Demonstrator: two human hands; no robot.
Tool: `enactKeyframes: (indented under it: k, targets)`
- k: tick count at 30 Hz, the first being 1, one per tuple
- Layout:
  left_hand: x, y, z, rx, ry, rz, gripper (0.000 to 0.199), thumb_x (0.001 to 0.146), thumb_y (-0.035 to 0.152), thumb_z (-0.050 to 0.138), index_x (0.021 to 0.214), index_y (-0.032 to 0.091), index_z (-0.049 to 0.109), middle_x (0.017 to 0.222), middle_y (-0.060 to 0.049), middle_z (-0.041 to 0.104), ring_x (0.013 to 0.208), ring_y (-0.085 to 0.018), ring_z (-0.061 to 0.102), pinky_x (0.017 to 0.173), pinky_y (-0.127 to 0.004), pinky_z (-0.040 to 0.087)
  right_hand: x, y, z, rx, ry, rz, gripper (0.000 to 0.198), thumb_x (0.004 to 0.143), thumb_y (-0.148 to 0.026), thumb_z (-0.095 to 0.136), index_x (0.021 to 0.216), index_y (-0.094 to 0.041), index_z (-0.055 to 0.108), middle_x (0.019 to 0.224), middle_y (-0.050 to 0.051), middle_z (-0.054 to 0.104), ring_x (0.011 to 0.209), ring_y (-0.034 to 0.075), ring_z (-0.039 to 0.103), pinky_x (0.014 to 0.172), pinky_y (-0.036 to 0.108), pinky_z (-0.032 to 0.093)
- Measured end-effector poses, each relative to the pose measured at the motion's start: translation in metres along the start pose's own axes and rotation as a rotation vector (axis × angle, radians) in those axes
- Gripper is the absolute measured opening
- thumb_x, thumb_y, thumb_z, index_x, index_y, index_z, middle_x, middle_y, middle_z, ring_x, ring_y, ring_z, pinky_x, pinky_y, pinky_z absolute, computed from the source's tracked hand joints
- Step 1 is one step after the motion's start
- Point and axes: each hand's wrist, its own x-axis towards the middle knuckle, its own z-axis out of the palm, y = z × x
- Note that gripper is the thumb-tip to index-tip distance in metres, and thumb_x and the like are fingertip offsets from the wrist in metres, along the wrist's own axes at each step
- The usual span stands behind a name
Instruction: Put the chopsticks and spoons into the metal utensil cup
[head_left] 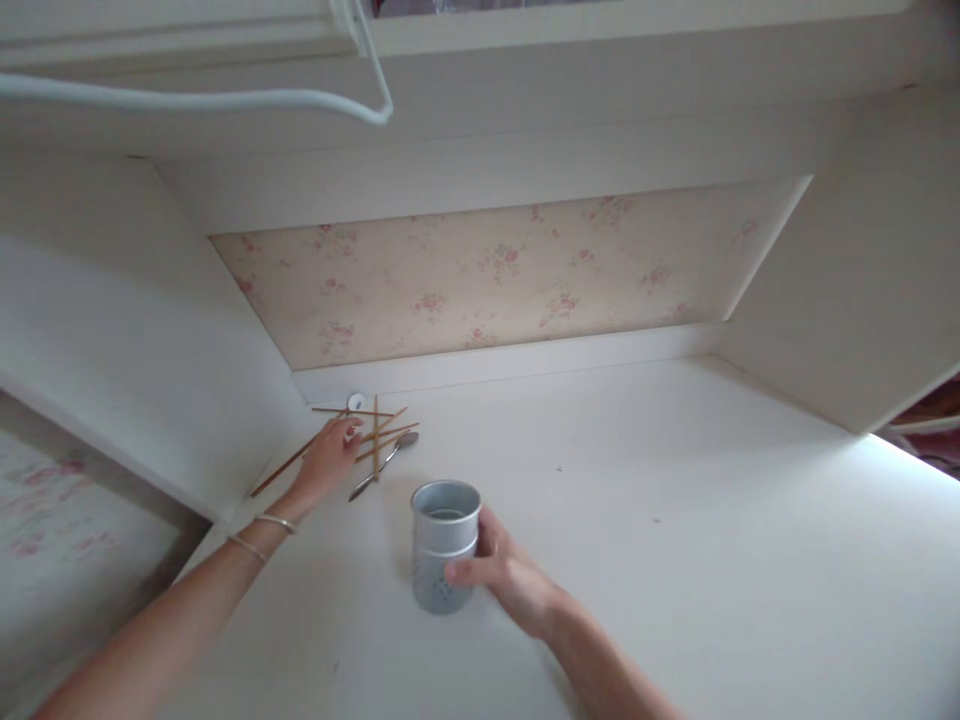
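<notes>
My right hand (510,575) is wrapped around the right side of a silver-grey metal utensil holder (445,535), thumb across its front. The holder stands upright, with a hole pattern low on its wall, and I see nothing sticking out of its mouth. At the back left, my left hand (334,455) reaches over a loose pile of wooden chopsticks (376,450), its fingers curled but apart. Beside the pile lies a metal spoon (405,440). A small round white-and-silver piece (356,402) sits just beyond the fingers. A longer brown stick (281,467) runs partly under the hand.
A white tabletop (600,520) carries a few tiny dark specks. White panels rise on the left (150,330) and right (840,280), with floral wallpaper (495,280) behind. Overhead run a shelf edge (600,30) and a white cable (225,98).
</notes>
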Motion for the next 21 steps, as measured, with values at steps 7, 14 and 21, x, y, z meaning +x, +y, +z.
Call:
enactKeyframes:
  k: [7, 14, 21]
  targets:
    - [-0.1, 0.028, 0.025, -0.338, -0.071, -0.102, 0.024, 0.084, 0.039, 0.047, 0.093, 0.021, 0.06, 0.084, -0.002, 0.065, 0.07, -0.017, 0.061, 0.07, -0.031, 0.05, 0.022, 0.004, -0.02, -0.24, 0.442, -0.219, 0.064, 0.066, -0.032, 0.078, 0.122, -0.022, 0.047, 0.12, 0.009, 0.06, 0.106, 0.025, 0.058, 0.091, 0.038, 0.044]
    - [-0.119, 0.035, 0.025, -0.231, 0.069, 0.114, 0.022, 0.088, 0.027, 0.044, 0.097, 0.024, 0.063, 0.102, -0.008, 0.065, 0.099, -0.023, 0.059, 0.092, -0.04, 0.047, 0.106, -0.003, -0.048, -0.664, 0.718, -0.343, 0.066, 0.063, -0.041, 0.075, 0.12, -0.019, 0.05, 0.117, 0.012, 0.06, 0.104, 0.027, 0.059, 0.084, 0.036, 0.047]
    - [-0.119, 0.013, 0.027, 0.016, 0.096, 0.159, 0.032, 0.089, 0.024, 0.041, 0.112, 0.026, 0.062, 0.117, -0.009, 0.064, 0.112, -0.025, 0.057, 0.099, -0.043, 0.045, 0.203, -0.013, -0.048, -1.031, 0.754, -0.357, 0.062, 0.06, -0.045, 0.074, 0.113, -0.019, 0.056, 0.112, 0.01, 0.062, 0.104, 0.026, 0.056, 0.087, 0.036, 0.043]
